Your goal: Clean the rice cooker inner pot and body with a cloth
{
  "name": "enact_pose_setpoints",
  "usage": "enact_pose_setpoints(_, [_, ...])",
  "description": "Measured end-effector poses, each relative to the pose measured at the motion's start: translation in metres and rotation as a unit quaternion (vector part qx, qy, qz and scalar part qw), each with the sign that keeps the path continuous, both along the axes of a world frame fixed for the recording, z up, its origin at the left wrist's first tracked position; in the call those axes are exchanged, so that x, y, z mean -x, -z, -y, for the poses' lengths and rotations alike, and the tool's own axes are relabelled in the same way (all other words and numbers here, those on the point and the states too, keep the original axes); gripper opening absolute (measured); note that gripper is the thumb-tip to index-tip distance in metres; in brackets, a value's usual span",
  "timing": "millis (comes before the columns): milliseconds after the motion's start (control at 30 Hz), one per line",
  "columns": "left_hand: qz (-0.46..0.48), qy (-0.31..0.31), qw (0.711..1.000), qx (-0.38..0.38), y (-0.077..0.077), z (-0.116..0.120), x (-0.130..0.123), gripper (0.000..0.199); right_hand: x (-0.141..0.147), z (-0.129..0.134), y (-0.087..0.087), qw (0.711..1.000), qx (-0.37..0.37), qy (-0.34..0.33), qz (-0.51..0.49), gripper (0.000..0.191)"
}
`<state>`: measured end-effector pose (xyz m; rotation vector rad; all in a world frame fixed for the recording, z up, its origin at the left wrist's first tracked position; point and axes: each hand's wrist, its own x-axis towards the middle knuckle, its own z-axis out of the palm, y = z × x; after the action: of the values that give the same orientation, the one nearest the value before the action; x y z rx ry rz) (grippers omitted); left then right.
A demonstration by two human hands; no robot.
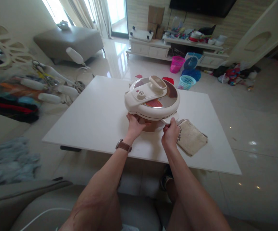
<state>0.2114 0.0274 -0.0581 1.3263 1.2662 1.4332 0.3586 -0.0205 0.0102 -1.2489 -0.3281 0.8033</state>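
Observation:
A cream electric pressure cooker (151, 99) with a brownish, shiny lid stands on the white table (93, 112). Its lid carries a raised handle (157, 82) and a round knob (141, 95). My left hand (135, 126), below a brown-strapped watch (124, 145), grips the cooker's lower left side under the rim; the thumb lies across the body and some fingertips are hidden. At the near right, my right hand (170, 133) is closed around the side handle (170, 118). Just right of that hand lies a folded beige cloth (192, 137) with dark lettering.
Beyond the table stand a pink basket (176, 64), a light-blue basket (186, 82) and a cluttered white TV cabinet (150, 49). A lamp with several white shades (75, 56) is at the left, near a grey ottoman (69, 40). A sofa (139, 208) is below me.

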Motion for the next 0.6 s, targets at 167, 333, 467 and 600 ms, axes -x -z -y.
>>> enact_pose_setpoints(167, [0.011,0.044,0.999,0.024,-0.010,-0.012,0.014,0.098,0.016,0.015,0.004,0.999,-0.008,0.040,0.012,0.045])
enact_pose_setpoints(333, [0.030,0.093,0.994,0.043,-0.012,-0.022,0.026,0.103,0.032,0.022,0.006,0.999,0.003,0.046,0.010,0.048])
enact_pose_setpoints(467, [0.054,0.102,0.992,0.049,-0.010,-0.032,0.036,0.104,0.044,0.017,0.010,1.000,0.000,0.025,0.011,0.051])
enact_pose_setpoints(600, [0.065,0.085,0.993,0.053,-0.008,-0.039,0.048,0.103,0.052,0.009,0.013,0.998,0.004,-0.062,0.012,0.052])
